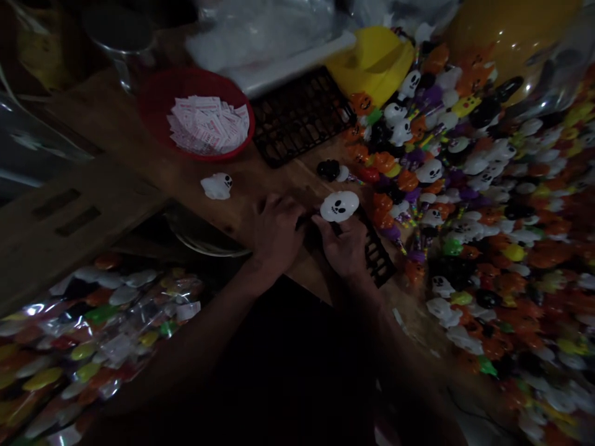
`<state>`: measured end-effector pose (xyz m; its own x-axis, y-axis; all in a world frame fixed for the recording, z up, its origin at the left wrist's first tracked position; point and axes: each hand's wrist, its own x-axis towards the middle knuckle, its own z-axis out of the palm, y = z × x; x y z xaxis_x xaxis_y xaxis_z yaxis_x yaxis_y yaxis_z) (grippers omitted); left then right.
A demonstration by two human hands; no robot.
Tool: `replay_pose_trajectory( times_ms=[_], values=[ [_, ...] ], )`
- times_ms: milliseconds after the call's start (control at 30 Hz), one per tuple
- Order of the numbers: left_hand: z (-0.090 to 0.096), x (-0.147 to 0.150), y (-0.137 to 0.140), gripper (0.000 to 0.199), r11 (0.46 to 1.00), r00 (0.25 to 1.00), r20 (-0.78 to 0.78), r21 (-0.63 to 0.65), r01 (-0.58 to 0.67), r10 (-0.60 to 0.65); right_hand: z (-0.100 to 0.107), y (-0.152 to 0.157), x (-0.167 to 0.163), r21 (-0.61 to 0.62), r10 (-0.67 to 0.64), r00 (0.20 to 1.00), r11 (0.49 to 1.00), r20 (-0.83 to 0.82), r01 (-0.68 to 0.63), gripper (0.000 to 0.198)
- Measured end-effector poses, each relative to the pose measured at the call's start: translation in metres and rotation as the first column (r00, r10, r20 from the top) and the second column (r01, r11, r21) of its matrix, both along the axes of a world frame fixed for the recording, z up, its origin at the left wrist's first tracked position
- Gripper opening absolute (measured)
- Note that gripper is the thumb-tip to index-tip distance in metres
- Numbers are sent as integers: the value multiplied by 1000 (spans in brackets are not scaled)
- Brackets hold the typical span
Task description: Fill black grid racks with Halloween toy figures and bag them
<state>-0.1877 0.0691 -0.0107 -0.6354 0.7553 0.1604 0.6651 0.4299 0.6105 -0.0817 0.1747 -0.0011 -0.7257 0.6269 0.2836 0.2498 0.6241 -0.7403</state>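
Observation:
A white skull-headed toy (339, 206) with black eyes is gripped by my right hand (344, 245), its face turned up. My left hand (279, 230) is just to the left, fingers curled down near the toy's dark lower end; what they hold is hidden in shadow. Beneath my right hand lies a black plastic grid (379, 257) on the wooden table (307, 272). A white ghost-shaped piece (217, 186) rests beyond my left hand, and a black-headed toy (328, 169) lies beyond my right.
Small printed papers fill a red bowl (151, 127). Next to it lies another black grid (302, 114), by a yellow container (376, 62) and clear plastic bags (269, 43). Many Halloween toys (483, 210) are heaped at right. Wrapped toys (102, 334) lie lower left.

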Motion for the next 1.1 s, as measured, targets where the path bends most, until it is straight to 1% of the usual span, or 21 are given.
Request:
replay_pose_trajectory(
  times_ms=[67, 167, 233, 333, 367, 433, 533, 633, 700, 767, 833, 900, 933, 967, 1033, 1100],
  values=[
    [2, -1, 0, 9, 1000, 1000, 11, -10, 10, -10, 0, 2, 0, -26, 0, 1000, 1000, 1, 0, 17],
    [7, 4, -2, 9, 999, 1000, 26, -40, 16, -15, -2, 1, -2, -95, -3, 999, 995, -40, -1, 19],
    [11, 12, -4, 17, 998, 999, 45, -57, -9, 12, -4, -3, -3, -149, -26, 998, 989, -63, 16, 21],
    [15, 25, -7, 33, 995, 993, 78, -41, -89, 92, -6, -15, -2, -197, -116, 990, 975, -75, 100, 23],
    [15, 28, -9, 34, 994, 991, 80, -32, -109, 111, -6, -19, -1, -198, -143, 987, 972, -75, 125, 23],
    [12, 29, -12, 28, 994, 992, 65, -20, -106, 107, -4, -24, 0, -190, -158, 985, 971, -67, 143, 20],
    [6, 19, -16, 20, 1000, 1000, 14, 6, -15, 14, 2, -23, 1, -168, -104, 994, 981, -34, 97, 16],
    [2, 10, -20, 30, 997, 997, -24, 31, 77, -76, 10, -13, 3, -115, -21, 999, 993, 28, 24, 13],
    [1, 8, -22, 33, 994, 994, -33, 30, 106, -105, 13, -6, 5, -69, 22, 998, 997, 55, -18, 13],
    [2, 10, -21, 28, 995, 994, -37, 21, 102, -101, 13, 1, 8, -44, 42, 997, 998, 67, -39, 16],
    [4, 14, -20, 20, 997, 997, -36, 14, 75, -75, 12, 5, 12, -45, 34, 998, 998, 55, -32, 19],
    [8, 22, -18, 19, 999, 999, -20, 23, 49, -48, 10, 6, 16, -57, 6, 999, 998, 39, -3, 20],
    [9, 27, -17, 23, 999, 999, -8, 25, 43, -43, 9, 5, 17, -62, -12, 999, 998, 34, 14, 20],
    [11, 32, -17, 31, 999, 999, 4, 25, 39, -39, 8, 5, 18, -65, -27, 999, 997, 40, 30, 20],
    [12, 43, -16, 53, 999, 999, 19, 10, 33, -33, 8, 4, 18, -61, -47, 997, 997, 66, 51, 19],
    [11, 51, -15, 66, 1000, 1000, 23, -19, 21, -21, 9, 6, 17, -50, -44, 995, 998, 93, 49, 18]
  ],
)
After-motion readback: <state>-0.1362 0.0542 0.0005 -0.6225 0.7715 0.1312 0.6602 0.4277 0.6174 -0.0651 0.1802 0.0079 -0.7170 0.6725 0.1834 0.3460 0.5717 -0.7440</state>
